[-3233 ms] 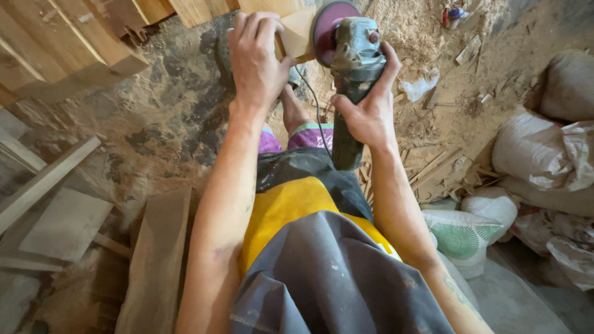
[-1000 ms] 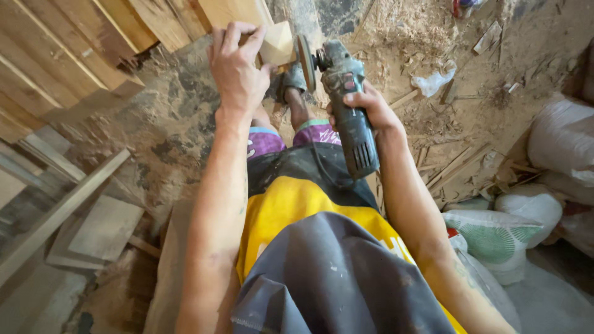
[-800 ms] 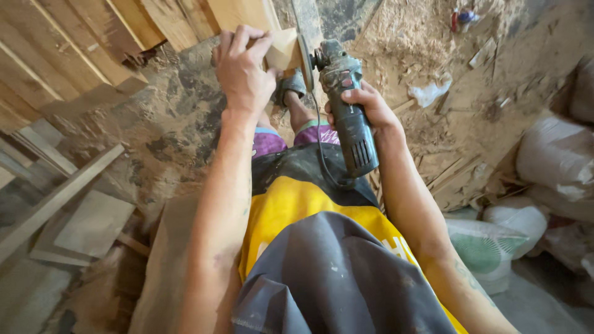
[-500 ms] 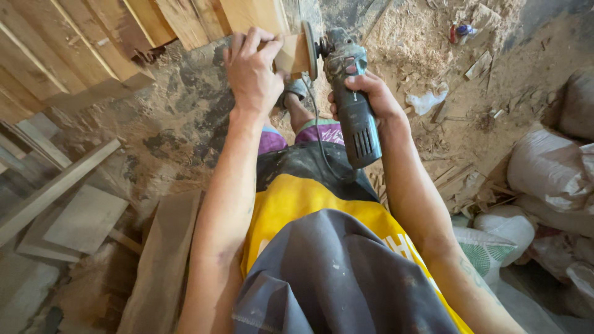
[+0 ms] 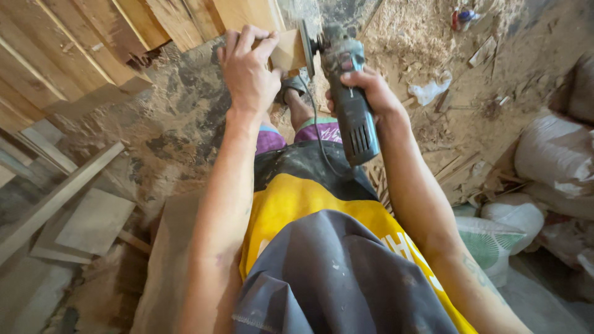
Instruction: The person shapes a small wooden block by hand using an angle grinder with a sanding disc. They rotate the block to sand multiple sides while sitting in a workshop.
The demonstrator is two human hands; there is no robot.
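My left hand grips a small pale wooden block held out in front of me. My right hand is wrapped around the body of a grey-green angle grinder. Its disc stands edge-on against the right side of the block, and fine dust hangs around it. The grinder's cord runs down over my dark shorts. My foot in a sandal shows below the block.
Wooden planks lean at the upper left. Loose boards lie on the left floor. Sawdust and wood scraps cover the ground ahead. White sacks are piled at the right. I sit on a wooden plank.
The grinder turned from disc face-up to disc edge-on against the block. Both hands have shifted a little with the view while keeping their grips.
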